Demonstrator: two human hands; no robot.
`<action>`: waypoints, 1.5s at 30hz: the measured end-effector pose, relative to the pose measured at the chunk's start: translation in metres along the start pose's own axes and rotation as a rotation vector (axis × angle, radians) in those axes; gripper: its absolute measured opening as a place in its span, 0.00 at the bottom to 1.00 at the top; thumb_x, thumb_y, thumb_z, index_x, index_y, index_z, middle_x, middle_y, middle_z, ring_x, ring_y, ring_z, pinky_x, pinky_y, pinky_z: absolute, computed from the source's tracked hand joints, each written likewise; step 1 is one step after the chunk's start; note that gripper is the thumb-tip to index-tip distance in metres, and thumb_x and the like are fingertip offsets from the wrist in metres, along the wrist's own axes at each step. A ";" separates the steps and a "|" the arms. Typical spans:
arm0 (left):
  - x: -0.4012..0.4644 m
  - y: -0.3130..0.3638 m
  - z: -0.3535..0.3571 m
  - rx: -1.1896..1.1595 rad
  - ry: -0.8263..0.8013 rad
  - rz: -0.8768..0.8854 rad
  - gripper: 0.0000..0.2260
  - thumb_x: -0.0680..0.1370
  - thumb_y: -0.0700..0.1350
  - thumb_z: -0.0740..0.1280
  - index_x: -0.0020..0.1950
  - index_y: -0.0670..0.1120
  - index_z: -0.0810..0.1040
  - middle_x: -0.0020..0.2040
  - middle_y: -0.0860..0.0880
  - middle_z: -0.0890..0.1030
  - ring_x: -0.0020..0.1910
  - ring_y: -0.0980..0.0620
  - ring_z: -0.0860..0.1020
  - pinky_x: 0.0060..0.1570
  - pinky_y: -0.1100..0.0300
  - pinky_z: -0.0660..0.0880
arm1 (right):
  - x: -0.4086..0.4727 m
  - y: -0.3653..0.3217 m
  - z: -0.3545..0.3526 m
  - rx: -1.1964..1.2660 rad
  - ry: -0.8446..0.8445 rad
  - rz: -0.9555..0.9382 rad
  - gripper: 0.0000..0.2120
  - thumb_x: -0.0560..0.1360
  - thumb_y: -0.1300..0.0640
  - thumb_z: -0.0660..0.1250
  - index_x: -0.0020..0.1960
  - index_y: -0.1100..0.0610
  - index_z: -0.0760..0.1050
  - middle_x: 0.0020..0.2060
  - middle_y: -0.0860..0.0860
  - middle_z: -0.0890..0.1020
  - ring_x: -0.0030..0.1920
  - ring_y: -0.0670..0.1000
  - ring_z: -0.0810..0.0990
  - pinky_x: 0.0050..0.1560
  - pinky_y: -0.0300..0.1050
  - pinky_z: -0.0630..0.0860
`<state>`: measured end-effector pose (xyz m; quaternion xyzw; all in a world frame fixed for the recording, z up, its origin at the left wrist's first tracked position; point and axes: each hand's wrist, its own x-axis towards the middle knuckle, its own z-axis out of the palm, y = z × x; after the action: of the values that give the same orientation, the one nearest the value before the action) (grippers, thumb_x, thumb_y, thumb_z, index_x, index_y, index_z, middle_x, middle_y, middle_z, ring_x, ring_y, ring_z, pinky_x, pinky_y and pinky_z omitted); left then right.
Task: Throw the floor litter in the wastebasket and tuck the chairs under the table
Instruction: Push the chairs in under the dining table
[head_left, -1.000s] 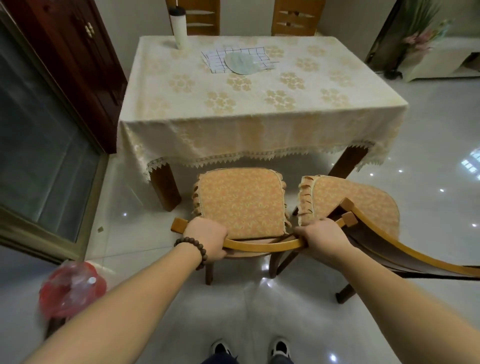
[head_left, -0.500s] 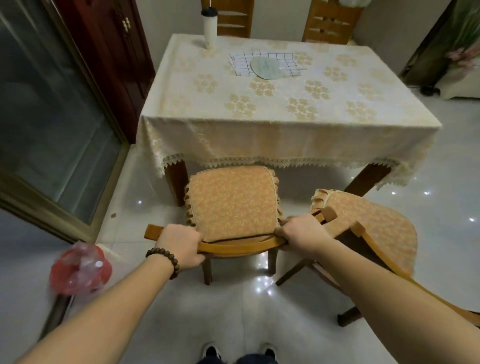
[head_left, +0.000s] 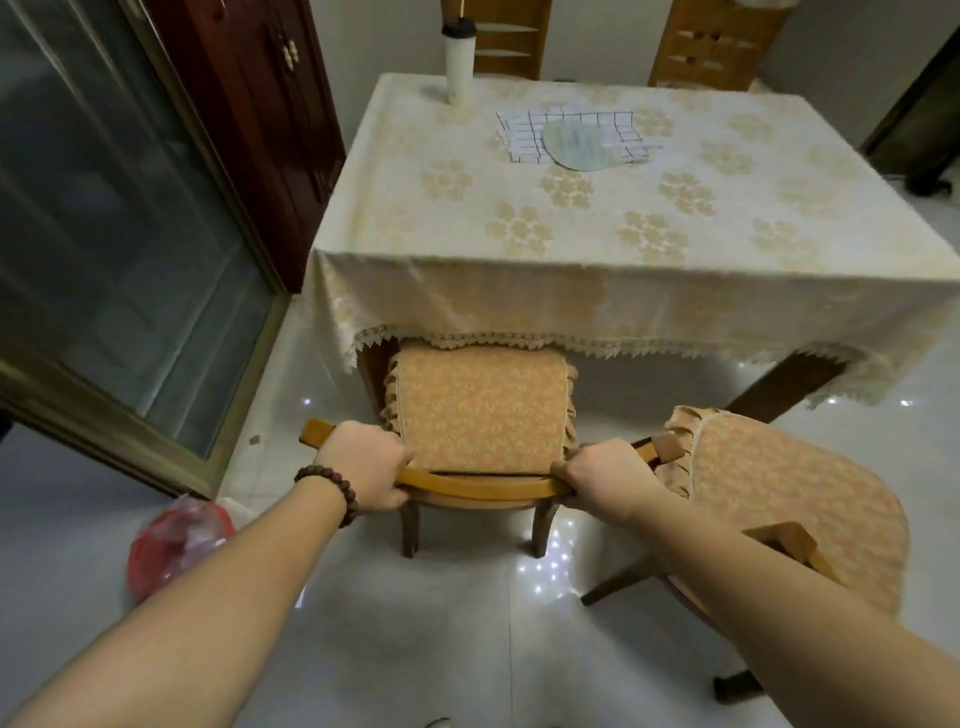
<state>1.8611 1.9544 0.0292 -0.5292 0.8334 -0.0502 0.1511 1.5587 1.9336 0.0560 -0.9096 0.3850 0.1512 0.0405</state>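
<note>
1. The left hand (head_left: 366, 470) and right hand (head_left: 605, 480) are each closed around the curved top rail of the chair (head_left: 480, 415), fingers wrapped over the wood, one near each end of the rail.
2. Compared with a second ago, this chair sits closer to the table (head_left: 623, 234): the front edge of its cushion now reaches the lace hem of the tablecloth, where before a strip of floor showed between them.
3. The second chair (head_left: 779, 493), at 3 o'clock from the hands, stands angled and clear of the table; earlier its back touched the right hand, now it lies just beside the right forearm.
4. The wastebasket (head_left: 176, 545), red with a clear liner, stands on the floor at 8 o'clock, beside the left forearm.
5. A bead bracelet (head_left: 327, 491) circles the left wrist.
6. No writing or labels can be read.
7. On the table, at 12 o'clock, stand a white bottle (head_left: 458, 62) and a checked cloth (head_left: 571, 135) with a pale round piece on it.
8. The floor (head_left: 415, 649) is glossy pale tile with light glints; a glass door (head_left: 104, 234) and dark cabinet (head_left: 260, 104) run along 9 to 11 o'clock, and two more chair backs show beyond the table.
</note>
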 end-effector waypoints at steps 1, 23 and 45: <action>0.006 -0.006 0.002 0.014 0.003 0.004 0.18 0.67 0.68 0.58 0.35 0.53 0.68 0.32 0.55 0.73 0.34 0.51 0.77 0.30 0.60 0.67 | 0.007 0.003 0.000 -0.001 0.009 0.003 0.06 0.75 0.51 0.64 0.48 0.53 0.75 0.40 0.49 0.78 0.43 0.52 0.78 0.39 0.45 0.73; 0.212 -0.099 -0.026 0.022 -0.014 -0.022 0.14 0.70 0.62 0.59 0.41 0.53 0.75 0.37 0.53 0.77 0.38 0.50 0.77 0.33 0.58 0.69 | 0.177 0.174 -0.046 -0.086 -0.027 0.025 0.07 0.75 0.48 0.65 0.47 0.51 0.75 0.39 0.49 0.80 0.41 0.55 0.79 0.34 0.45 0.68; 0.306 -0.216 -0.023 0.028 -0.071 0.042 0.21 0.70 0.69 0.55 0.41 0.54 0.74 0.37 0.54 0.73 0.37 0.51 0.75 0.32 0.58 0.66 | 0.294 0.199 -0.064 -0.002 0.120 0.196 0.06 0.76 0.48 0.62 0.48 0.49 0.72 0.42 0.48 0.77 0.46 0.53 0.75 0.49 0.48 0.67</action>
<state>1.9209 1.5839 0.0427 -0.5109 0.8377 -0.0399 0.1890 1.6255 1.5795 0.0358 -0.8750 0.4736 0.1003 0.0016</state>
